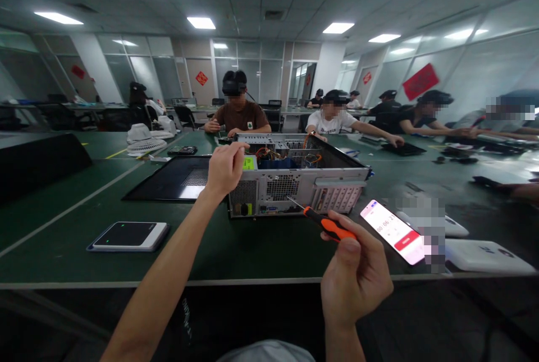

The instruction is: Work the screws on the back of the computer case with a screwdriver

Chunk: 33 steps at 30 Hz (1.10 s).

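A computer case (261, 213) lies on its side on the green table, its open top showing wires and parts and its rear face turned toward me. My left hand (227, 168) is closed over the case's upper left edge, beside a yellow-green label (250, 163); its fingertips are mostly hidden. In my right hand (357, 266) is a screwdriver (332, 227) with an orange and black handle. Its thin shaft points at the rear face, near the vent grille (283, 187); whether the tip touches is unclear. A black side panel (168, 179) lies flat left of the case.
A small scale-like device (129, 236) sits front left. To the right, a phone (391, 232) shows a running timer, beside a white object (488, 256). White fan-like parts (146, 146) stand farther back left. Several people work across the table, including one in a brown shirt (239, 115).
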Each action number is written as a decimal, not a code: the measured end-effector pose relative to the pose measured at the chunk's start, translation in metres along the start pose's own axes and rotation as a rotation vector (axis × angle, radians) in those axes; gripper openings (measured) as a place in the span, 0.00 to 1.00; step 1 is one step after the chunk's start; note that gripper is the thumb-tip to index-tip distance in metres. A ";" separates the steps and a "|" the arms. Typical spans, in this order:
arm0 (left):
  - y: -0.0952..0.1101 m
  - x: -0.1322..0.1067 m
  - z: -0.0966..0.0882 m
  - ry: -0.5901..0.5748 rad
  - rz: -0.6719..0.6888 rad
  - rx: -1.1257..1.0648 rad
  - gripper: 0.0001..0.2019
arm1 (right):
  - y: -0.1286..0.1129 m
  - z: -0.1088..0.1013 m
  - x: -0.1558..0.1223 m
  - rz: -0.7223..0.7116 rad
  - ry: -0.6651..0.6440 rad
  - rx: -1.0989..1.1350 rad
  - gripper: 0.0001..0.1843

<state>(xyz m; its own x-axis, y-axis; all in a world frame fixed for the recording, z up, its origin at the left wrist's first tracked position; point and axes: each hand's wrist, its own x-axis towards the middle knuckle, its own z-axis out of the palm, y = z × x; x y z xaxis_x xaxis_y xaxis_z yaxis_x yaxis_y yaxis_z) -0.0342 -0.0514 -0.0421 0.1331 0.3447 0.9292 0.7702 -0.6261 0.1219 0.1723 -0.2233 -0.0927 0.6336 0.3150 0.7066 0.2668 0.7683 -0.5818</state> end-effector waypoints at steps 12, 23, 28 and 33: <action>0.070 -0.075 0.047 -0.662 0.385 -0.054 0.11 | 0.026 -0.039 0.010 0.070 -0.012 -0.137 0.13; 0.101 -0.096 0.081 -0.971 0.374 -0.033 0.09 | 0.032 -0.037 0.007 0.058 -0.067 -0.183 0.12; 0.092 -0.100 0.067 -0.928 0.404 -0.017 0.12 | 0.033 -0.036 0.006 0.058 -0.075 -0.172 0.11; 0.077 -0.104 0.037 -0.893 0.342 -0.075 0.12 | 0.033 -0.036 0.007 0.049 -0.065 -0.171 0.11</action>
<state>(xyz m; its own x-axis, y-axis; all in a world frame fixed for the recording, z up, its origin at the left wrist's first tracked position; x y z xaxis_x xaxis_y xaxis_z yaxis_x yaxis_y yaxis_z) 0.0344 -0.1097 -0.1425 0.7937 0.5213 0.3134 0.5635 -0.8242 -0.0561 0.2117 -0.2162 -0.1218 0.6021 0.3894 0.6970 0.3598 0.6470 -0.6723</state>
